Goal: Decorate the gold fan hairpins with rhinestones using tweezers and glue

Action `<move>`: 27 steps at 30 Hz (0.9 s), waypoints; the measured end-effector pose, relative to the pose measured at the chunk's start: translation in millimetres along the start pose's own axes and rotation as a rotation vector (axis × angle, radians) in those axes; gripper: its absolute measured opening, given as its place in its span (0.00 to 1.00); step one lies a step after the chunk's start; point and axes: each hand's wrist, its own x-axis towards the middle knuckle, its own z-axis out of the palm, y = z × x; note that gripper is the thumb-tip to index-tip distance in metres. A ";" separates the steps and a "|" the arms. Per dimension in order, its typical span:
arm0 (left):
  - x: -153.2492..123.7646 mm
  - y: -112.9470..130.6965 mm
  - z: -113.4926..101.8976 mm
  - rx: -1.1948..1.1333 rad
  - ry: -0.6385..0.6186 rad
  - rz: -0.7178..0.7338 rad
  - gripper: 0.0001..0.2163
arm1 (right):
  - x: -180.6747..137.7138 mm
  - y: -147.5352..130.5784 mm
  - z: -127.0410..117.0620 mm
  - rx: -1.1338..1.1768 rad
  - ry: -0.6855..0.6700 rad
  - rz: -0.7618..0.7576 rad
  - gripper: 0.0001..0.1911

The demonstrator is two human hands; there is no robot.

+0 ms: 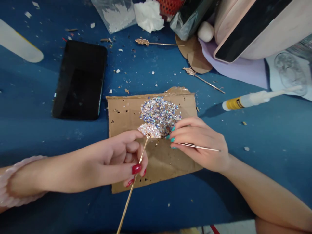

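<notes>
My left hand (122, 159) is closed around the thin gold stem of a hair stick (129, 198). Its fan-shaped head (149, 130), covered in pale sparkling pieces, is near my index fingertip, over the lower edge of a pile of glittering chips (159, 112). The pile lies on a piece of brown cardboard (168, 162). My right hand (201, 141) is closed on slim metal tweezers (200, 147), whose rear end points right across the palm. The fingertips of that hand touch the right side of the pile, and the tweezers' tips are hidden behind them.
Two more hair sticks (161, 43) (207, 82) lie beyond the cardboard. A black tablet or phone (80, 81) is at left, a glue bottle (243, 101) at right. Plastic bags (119, 16), crumpled tissue (149, 16) and a pale pink device (263, 29) stand at the back.
</notes>
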 end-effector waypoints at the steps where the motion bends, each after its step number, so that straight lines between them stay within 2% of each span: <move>1: 0.1 -0.1 -0.1 -0.006 0.002 -0.004 0.08 | 0.0 -0.2 -0.2 0.001 -0.006 0.002 0.02; 27: -2.0 0.6 -0.1 0.017 0.018 -0.038 0.08 | -1.2 -1.1 1.0 0.048 -0.002 0.021 0.03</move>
